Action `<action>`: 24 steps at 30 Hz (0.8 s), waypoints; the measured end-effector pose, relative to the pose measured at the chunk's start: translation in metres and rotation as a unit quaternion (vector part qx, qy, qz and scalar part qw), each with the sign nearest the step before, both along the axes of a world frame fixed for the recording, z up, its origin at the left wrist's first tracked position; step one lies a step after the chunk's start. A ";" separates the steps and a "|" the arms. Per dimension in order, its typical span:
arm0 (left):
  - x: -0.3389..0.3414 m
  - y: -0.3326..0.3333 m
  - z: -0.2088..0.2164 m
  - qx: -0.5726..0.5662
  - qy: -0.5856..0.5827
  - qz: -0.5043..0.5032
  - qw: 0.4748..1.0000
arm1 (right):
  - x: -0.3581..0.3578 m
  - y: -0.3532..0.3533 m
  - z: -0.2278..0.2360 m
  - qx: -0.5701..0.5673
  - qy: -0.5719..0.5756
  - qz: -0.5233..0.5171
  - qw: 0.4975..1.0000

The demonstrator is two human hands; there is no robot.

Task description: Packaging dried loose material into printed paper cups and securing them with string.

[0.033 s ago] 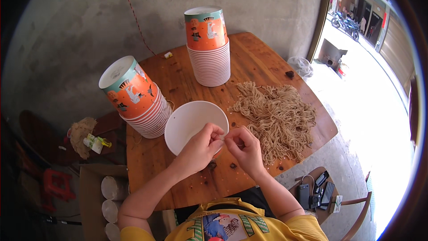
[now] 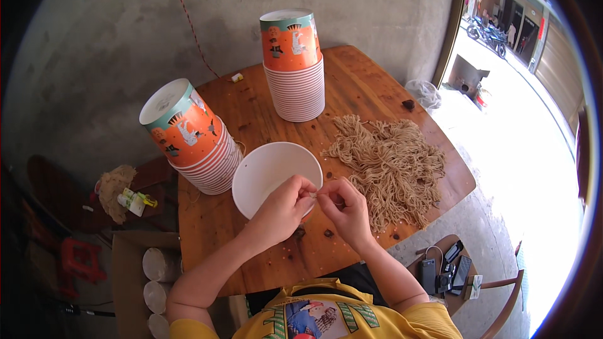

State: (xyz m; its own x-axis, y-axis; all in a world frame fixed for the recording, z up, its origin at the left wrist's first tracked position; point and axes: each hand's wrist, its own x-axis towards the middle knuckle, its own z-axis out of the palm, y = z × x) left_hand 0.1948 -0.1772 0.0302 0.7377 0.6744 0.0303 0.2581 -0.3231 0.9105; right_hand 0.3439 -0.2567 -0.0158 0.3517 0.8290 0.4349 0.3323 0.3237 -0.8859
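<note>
The near rim of the white tub [image 2: 270, 172] was partly hidden behind the left hand [image 2: 279, 210]; the cartons in the box at lower left were cut off. The tub stood on the table [image 2: 352, 88], left of the heap of tan strands [image 2: 396, 166]. Both wrists were bent inward, the right hand [image 2: 347, 210] just beside the left. The fingers of each were curled, tips nearly together; whether they gripped anything could not be told. Against the earlier frame, tub and heap were unmoved; the hands had barely shifted.
</note>
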 end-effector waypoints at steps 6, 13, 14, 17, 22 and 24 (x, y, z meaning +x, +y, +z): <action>0.000 -0.001 -0.005 0.229 0.014 0.022 0.973 | 0.001 0.000 -0.005 -0.041 0.041 -0.001 0.998; -0.001 0.006 -0.003 -0.002 -0.016 0.021 1.000 | 0.000 0.000 -0.011 -0.032 0.099 0.016 0.994; -0.001 0.006 -0.004 -0.016 -0.031 0.017 0.999 | 0.000 0.000 -0.012 -0.034 0.105 0.023 0.994; 0.002 0.004 -0.003 -0.032 -0.032 0.014 0.999 | -0.001 0.000 -0.010 -0.033 0.107 0.024 0.993; 0.002 0.000 -0.001 0.111 0.011 0.026 0.993 | 0.001 -0.002 -0.011 -0.041 0.107 0.021 0.993; 0.002 0.000 -0.003 0.192 0.013 0.028 0.981 | 0.001 -0.002 -0.011 -0.043 0.098 0.017 0.994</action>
State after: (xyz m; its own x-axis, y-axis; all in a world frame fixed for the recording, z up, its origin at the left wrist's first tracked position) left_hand 0.1969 -0.1777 0.0275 0.7030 0.6568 0.2727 0.3066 -0.6258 0.7172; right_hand 0.3447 -0.2590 -0.0269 0.3938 0.8732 0.2871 0.1400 0.2518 -0.9576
